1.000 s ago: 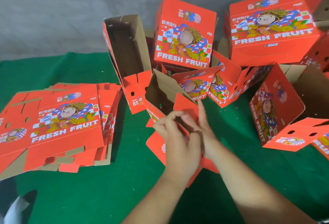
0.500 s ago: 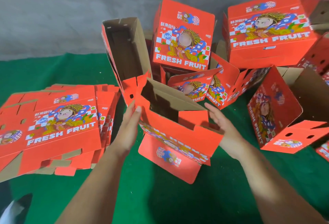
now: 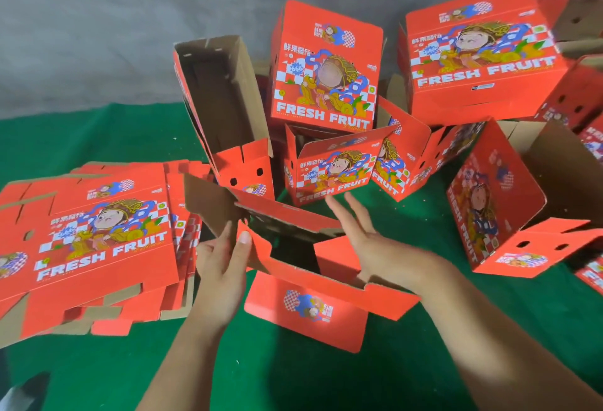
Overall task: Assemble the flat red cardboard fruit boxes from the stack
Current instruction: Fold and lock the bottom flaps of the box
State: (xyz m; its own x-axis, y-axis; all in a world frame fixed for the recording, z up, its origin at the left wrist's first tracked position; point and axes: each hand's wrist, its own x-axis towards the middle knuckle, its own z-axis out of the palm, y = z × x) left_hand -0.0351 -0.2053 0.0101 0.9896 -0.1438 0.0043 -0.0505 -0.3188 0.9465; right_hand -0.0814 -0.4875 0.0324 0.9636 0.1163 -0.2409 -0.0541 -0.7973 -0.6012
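Observation:
A half-formed red fruit box (image 3: 326, 283) stands open on the green cloth in front of me, brown inside showing. My left hand (image 3: 222, 263) presses with straight fingers and thumb against the box's left end flap. On the right end, my right hand (image 3: 368, 247) hovers with fingers spread, its palm close to the small red flap there; whether it touches is unclear. The stack of flat red boxes (image 3: 98, 247) lies at the left.
Several assembled or partly open red boxes (image 3: 326, 67) are piled at the back and right, one open box (image 3: 222, 100) leaning just behind the one I work on. A grey wall (image 3: 98, 18) stands behind. Green cloth (image 3: 293, 378) covers the surface.
My hands moved apart from the box's middle to its two ends. The box has opened wider and turned, with its left brown flap now raised.

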